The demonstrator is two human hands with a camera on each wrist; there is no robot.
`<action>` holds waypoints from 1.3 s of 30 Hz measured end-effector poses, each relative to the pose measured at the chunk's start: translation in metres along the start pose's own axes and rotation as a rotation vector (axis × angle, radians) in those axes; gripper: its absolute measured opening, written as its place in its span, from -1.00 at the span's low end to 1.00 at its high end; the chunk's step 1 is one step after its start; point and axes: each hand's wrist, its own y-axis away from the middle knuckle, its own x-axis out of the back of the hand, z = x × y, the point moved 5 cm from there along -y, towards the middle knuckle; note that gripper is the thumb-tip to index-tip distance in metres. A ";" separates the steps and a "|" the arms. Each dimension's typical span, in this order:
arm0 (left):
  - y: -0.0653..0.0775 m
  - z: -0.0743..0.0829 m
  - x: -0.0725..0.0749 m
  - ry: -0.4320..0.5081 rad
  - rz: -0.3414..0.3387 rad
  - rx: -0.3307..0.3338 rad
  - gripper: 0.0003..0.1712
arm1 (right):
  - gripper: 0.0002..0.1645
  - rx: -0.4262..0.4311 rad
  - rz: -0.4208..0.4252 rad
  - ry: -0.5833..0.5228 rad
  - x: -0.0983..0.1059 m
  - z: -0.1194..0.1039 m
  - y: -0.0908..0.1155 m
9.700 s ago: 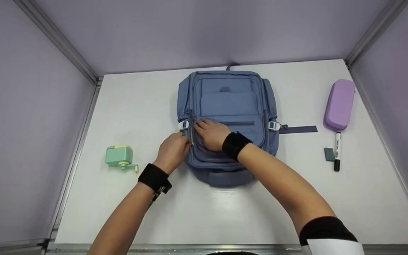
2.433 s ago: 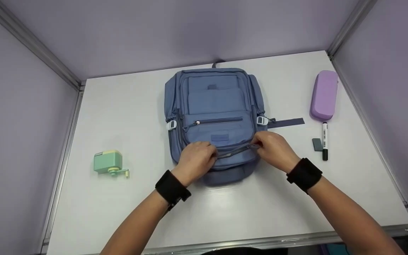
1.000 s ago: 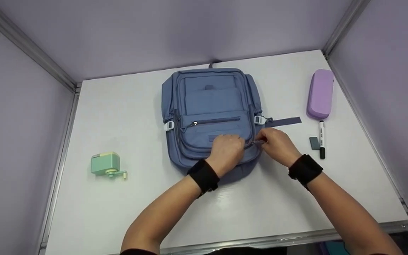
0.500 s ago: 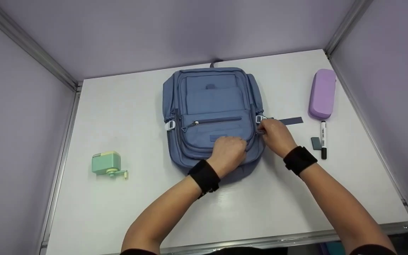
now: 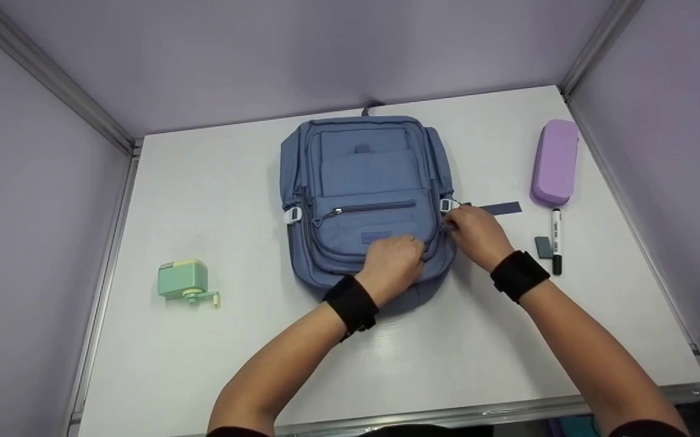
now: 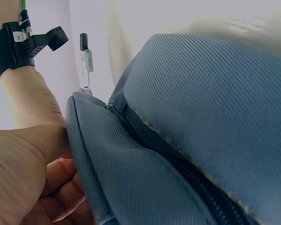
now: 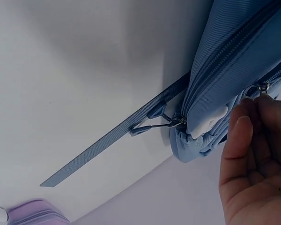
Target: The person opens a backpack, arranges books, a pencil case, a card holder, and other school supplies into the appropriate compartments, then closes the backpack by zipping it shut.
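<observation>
Zip work now, looks like: R grip (image 5: 480, 235) pinched closed at the zip pull (image 7: 263, 87), L grip (image 5: 393, 261) curled tight on the backpack (image 5: 368, 173), front-up mid-surface (image 5: 228, 188), next slide prob. needing L to hold cloth taut.

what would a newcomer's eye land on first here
Probably the blue backpack in the middle of the white table, with the left hand and right hand on it. Next, the purple case near the far right corner, then the green crank-handled device at the left.
</observation>
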 end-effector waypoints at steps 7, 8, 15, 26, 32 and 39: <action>-0.018 0.008 -0.002 0.003 -0.086 0.056 -0.75 | -0.90 -0.013 0.034 -0.035 0.004 0.000 0.002; -0.021 0.010 -0.002 -0.004 -0.086 0.062 -0.75 | -0.91 -0.013 0.037 -0.037 0.004 -0.001 0.002; -0.044 0.024 -0.004 -0.112 -0.034 0.125 -0.78 | -0.94 -0.005 0.045 -0.069 0.006 -0.004 0.004; -0.054 0.027 -0.010 -0.137 -0.172 0.138 -0.88 | -0.93 -0.014 0.053 -0.087 0.009 0.003 0.006; -0.053 0.021 -0.007 -0.075 -0.207 0.130 -0.85 | -0.93 -0.026 0.061 -0.092 0.009 0.010 -0.003; -0.050 0.018 -0.004 -0.041 -0.184 0.101 -0.83 | -0.88 -0.047 0.069 -0.091 0.010 0.018 -0.017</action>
